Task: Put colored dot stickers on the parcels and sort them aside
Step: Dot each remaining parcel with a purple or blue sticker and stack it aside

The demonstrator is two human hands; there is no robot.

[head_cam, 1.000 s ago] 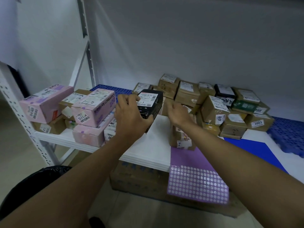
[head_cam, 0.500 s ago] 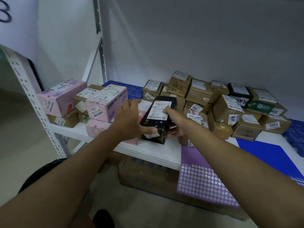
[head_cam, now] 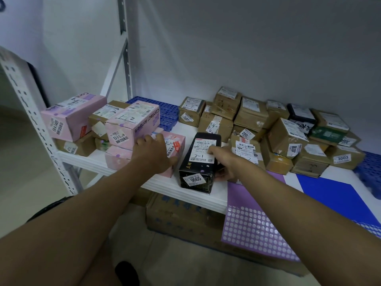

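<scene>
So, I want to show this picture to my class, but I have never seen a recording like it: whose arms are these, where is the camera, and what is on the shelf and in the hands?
There is no machine here. A person wears a camera on the head, so the single view looks forward and down along their own bare arms.

In front is a white shelf board. At its left stands a stack of pink cardboard boxes; at the back right lies a pile of brown cardboard parcels with white labels.

The right hand grips a black oblong box resting on the shelf, its forefinger on the white label. The left hand rests on a low pink box, fingers fairly straight.

A purple sheet of round dot stickers hangs over the shelf edge, beside a blue sheet.
</scene>
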